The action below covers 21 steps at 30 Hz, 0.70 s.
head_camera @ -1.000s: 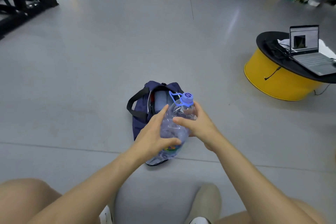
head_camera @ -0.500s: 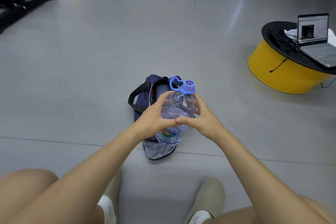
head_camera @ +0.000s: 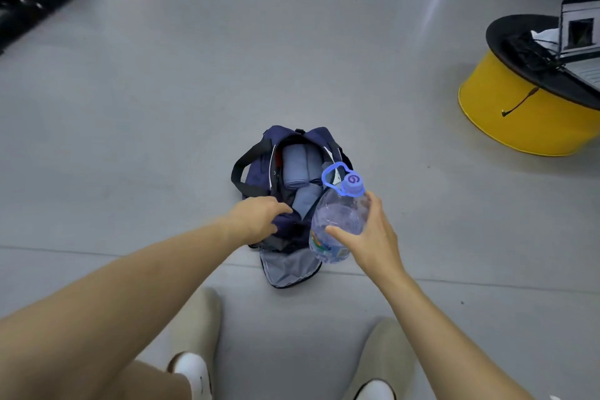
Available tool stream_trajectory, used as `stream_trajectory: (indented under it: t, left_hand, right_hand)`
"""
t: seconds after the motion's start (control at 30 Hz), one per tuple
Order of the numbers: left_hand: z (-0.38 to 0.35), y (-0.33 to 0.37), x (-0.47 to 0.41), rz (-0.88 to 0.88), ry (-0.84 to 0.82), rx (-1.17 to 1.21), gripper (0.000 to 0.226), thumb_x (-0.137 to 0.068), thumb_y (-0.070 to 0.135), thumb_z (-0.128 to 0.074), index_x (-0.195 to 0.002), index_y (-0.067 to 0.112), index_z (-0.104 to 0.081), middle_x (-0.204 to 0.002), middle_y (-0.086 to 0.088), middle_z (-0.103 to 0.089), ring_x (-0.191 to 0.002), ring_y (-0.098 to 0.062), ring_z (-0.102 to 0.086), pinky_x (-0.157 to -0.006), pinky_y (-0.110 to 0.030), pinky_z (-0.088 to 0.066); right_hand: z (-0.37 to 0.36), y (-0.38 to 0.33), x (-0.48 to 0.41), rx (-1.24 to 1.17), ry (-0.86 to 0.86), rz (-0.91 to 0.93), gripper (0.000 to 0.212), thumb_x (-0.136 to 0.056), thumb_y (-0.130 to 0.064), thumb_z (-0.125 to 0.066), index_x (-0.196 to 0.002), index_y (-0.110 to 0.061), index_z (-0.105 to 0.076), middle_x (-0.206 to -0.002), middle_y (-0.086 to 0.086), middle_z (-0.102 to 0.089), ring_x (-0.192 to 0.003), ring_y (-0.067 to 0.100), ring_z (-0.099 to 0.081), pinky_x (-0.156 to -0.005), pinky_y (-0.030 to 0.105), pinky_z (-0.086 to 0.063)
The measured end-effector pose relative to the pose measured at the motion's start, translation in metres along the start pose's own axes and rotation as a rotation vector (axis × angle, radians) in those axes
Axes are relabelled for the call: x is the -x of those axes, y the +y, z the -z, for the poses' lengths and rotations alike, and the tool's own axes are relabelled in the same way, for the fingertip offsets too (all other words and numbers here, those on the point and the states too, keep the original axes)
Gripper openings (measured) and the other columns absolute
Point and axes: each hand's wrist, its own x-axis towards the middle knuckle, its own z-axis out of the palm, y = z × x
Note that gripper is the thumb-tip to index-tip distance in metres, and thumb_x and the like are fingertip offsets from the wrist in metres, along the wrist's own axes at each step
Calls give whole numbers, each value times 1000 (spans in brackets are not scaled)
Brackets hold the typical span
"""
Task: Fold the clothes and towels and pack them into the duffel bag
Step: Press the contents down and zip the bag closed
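Lets go of the water bottle [head_camera: 339, 221] with the left hand [head_camera: 258, 219], fingers now curled onto the near rim of the open duffel bag [head_camera: 256, 178] at frame centre. Grips the bottle alone in the right hand [head_camera: 373, 237], over the bag's right edge. Folded blue cloths [head_camera: 293, 166] inside.

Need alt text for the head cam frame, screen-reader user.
A person's right hand holds a large clear water bottle with a blue cap by the mouth of an open navy duffel bag on a grey floor, while the left hand grips the bag's near rim. Folded blue-grey cloths lie inside; a laptop sits on a yellow round table at right.
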Motion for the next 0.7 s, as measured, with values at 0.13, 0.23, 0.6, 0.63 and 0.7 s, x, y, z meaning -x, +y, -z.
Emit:
stream_trajectory:
  t: [0.13, 0.23, 0.6, 0.63, 0.7]
  left_hand:
    - [-32, -19, -45, -121, -50, -277, 59, -99, 16, -49, -154, 35, -35, -162, 0, -25, -109, -32, -61, -77, -36, -45]
    - [-59, -32, -74, -167, -120, -359, 70, -101, 19, -46, -159, 39, -12, -168, 2, -9, -97, -31, -63, -68, -34, -34]
    - [-123, -47, -132, -228, -51, -328, 79, -99, 27, -55, -158, 41, -4, -148, -2, -36, -88, -31, -64, -63, -35, -37]
    - [-120, -44, -132, -223, -42, -337, 73, -100, 27, -54, -158, 38, -11, -137, -3, -43, -86, -31, -64, -62, -37, -37]
    - [-114, -41, -133, -218, -29, -352, 56, -101, 28, -52, -152, 29, -29, -128, -3, -49, -88, -32, -65, -64, -40, -41]
  right_hand:
    - [-37, 35, -9, -59, 32, -81, 78, -69, -43, -85, -114, -70, -28, -114, -45, -51, -102, -12, -55, -81, 19, -44]
    - [-66, 63, -8, -115, 39, -117, 84, -68, -44, -86, -123, -70, -27, -124, -42, -50, -114, -9, -54, -91, 25, -49]
    - [-110, 110, -5, -168, 125, -225, 105, -59, -62, -81, -140, -71, -15, -145, -31, -45, -127, 3, -55, -105, 40, -48]
    - [-111, 111, -5, -167, 128, -227, 104, -59, -61, -82, -138, -72, -15, -144, -31, -46, -126, 3, -55, -104, 40, -48]
    - [-113, 111, -3, -170, 132, -227, 103, -59, -60, -83, -137, -73, -17, -141, -34, -46, -125, 4, -56, -104, 41, -49]
